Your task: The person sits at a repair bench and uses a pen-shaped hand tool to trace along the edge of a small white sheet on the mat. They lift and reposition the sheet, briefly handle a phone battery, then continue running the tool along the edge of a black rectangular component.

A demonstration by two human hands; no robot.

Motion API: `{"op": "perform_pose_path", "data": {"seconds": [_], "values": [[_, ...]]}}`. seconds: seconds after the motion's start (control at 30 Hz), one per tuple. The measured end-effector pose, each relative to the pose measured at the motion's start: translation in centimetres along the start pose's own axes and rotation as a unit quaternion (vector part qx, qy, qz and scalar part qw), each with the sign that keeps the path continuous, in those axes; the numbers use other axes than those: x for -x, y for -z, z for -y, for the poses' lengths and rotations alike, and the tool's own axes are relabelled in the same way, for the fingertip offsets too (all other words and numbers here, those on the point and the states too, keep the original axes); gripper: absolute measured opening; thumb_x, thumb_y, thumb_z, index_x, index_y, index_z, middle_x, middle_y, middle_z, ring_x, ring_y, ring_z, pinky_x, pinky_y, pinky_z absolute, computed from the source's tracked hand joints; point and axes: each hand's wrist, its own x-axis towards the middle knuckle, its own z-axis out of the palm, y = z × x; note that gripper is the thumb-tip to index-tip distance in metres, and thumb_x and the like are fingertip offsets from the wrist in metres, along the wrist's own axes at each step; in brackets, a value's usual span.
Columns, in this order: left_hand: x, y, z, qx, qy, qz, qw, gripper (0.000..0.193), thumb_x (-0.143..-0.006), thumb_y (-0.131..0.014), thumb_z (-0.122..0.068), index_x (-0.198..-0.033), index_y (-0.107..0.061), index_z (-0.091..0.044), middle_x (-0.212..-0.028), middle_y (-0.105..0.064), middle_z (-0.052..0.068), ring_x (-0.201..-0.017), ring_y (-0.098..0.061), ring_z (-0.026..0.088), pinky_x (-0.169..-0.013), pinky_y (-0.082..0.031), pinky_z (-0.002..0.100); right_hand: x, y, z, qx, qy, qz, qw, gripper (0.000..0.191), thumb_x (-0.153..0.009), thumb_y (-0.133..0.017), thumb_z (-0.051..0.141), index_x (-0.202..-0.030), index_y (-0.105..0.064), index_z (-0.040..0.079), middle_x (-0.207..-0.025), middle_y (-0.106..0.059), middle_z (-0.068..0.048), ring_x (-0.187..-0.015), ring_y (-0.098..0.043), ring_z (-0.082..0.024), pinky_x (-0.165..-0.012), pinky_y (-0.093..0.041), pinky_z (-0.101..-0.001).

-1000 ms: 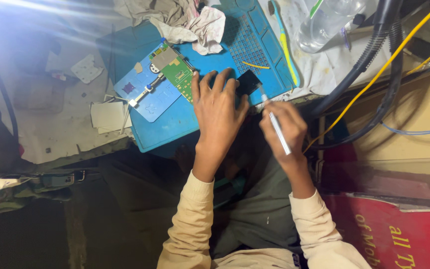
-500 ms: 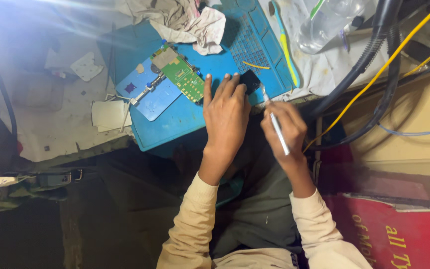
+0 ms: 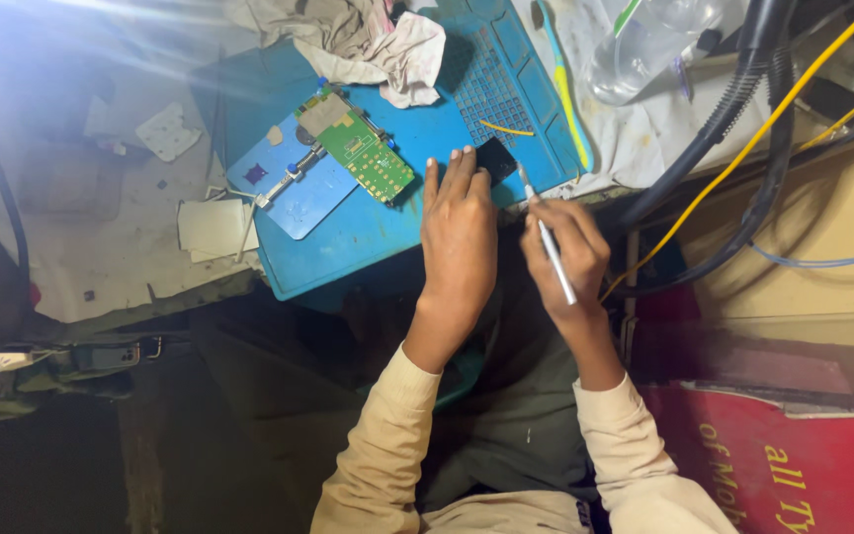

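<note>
I am pressing my flat, open left hand (image 3: 459, 229) on the small black rectangular part (image 3: 495, 159) to steady it, my right hand (image 3: 565, 247) pinching the slim silver metal tool (image 3: 547, 235) pen-style for control.

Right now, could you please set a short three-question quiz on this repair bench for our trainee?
1. True or false: the left hand lies flat, fingertips touching the small black rectangular part.
2. What does the right hand grip?
A. a yellow wire
B. a slim silver pen-like tool
C. a clear plastic bottle
3. Fill in: the green circuit board is clamped in a metal holder on the blue silicone work mat, to the ____ of the left hand in the picture.

Key: 1 true; 2 B; 3 left.
</note>
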Motion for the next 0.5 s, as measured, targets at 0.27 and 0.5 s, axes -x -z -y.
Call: {"op": "perform_pose_path", "data": {"seconds": [0.27,0.5], "values": [[0.1,-0.1,0.2,-0.001,0.003,0.004,1.000,0.033,-0.074,-0.069,0.005,-0.107,-0.064,0.008,-0.136,-0.060,0.031,-0.135,-0.053,0.042,-0.118,-0.036,0.055,0.5,-0.3,0.8,-0.033,0.019,0.008,0.999,0.021,-0.090,-0.071,-0.012,-0.109,-0.067,-0.005,-0.104,-0.069,-0.018,-0.094,-0.071,-0.032,-0.084,-0.058,-0.0371],[-0.1,-0.4,0.7,-0.007,-0.028,-0.024,0.999,0.030,-0.084,-0.068,0.003,-0.113,-0.063,0.009,-0.133,-0.061,0.030,-0.130,-0.056,0.044,-0.116,-0.038,0.055,1.2,0.1,-0.7,-0.134,-0.050,-0.049,0.989,0.017,-0.104,-0.063,-0.002,-0.121,-0.063,-0.004,-0.112,-0.069,-0.017,-0.094,-0.072,-0.023,-0.087,-0.060,-0.0342]]}}
